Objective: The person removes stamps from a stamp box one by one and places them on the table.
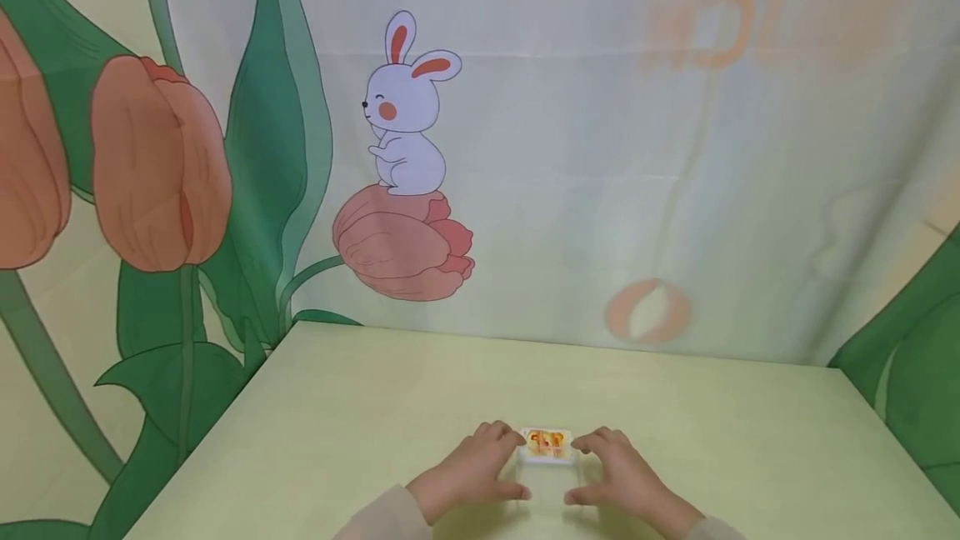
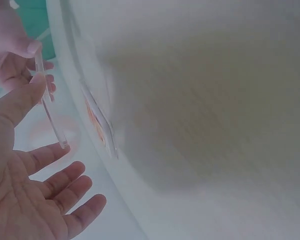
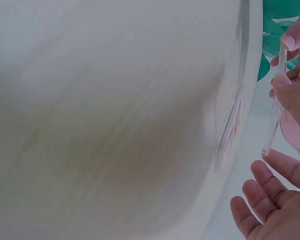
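Observation:
My left hand [image 1: 476,467] and right hand [image 1: 624,477] pinch opposite edges of a clear plastic lid [image 2: 52,112], thumb on the near corner and index finger on the far one. In the right wrist view the lid [image 3: 273,125] appears edge-on, raised off the table. The other fingers of both hands are spread and loosely bent. Below and just beyond the lid lies a white-edged stack of cards [image 1: 547,443] with a yellow and orange picture on top. Seen from the left wrist, the stack [image 2: 97,119] rests on the table; a clear rim seems to surround it.
The pale yellow-green table [image 1: 360,407] spreads around both hands. Behind it hangs a cloth backdrop [image 1: 540,148] printed with tulips and a white rabbit. Its fabric meets the table's back edge and both sides.

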Demonstrator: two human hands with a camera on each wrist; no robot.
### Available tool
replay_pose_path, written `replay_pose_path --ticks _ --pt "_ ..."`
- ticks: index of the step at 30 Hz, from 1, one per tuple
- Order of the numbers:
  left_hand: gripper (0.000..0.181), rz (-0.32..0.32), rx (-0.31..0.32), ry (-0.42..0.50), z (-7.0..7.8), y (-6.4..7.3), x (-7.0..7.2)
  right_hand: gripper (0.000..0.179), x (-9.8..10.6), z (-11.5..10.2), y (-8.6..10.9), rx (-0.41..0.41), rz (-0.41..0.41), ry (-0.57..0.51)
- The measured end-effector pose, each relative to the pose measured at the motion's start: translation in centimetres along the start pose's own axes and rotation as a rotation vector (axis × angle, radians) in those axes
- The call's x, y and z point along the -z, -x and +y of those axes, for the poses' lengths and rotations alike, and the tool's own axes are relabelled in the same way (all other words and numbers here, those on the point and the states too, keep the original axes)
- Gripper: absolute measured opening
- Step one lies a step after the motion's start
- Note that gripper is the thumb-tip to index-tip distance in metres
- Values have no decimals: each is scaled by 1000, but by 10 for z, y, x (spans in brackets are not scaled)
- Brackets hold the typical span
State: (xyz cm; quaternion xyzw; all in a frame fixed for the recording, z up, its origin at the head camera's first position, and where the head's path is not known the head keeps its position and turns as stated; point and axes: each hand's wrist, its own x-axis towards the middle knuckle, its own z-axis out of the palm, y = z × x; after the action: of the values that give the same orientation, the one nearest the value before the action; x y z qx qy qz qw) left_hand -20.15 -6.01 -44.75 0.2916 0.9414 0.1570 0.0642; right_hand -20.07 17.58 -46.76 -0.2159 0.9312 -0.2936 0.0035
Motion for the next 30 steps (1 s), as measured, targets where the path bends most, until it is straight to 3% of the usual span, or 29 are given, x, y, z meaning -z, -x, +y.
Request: replay_pose_path --ticks 13,18,22,30 --pt "59 -24 -31 -131 5 8 -7 64 -2 -9 13 29 -32 75" --pt "56 -43 -67 -170 7 13 -13 58 -7 -9 20 -44 -110 5" --pt "55 -64 -46 -168 9 13 -16 54 -9 -10 20 -104 -170 -88" --pt "55 -76 -76 -212 10 12 -22 54 -17 -3 18 -115 -160 -25"
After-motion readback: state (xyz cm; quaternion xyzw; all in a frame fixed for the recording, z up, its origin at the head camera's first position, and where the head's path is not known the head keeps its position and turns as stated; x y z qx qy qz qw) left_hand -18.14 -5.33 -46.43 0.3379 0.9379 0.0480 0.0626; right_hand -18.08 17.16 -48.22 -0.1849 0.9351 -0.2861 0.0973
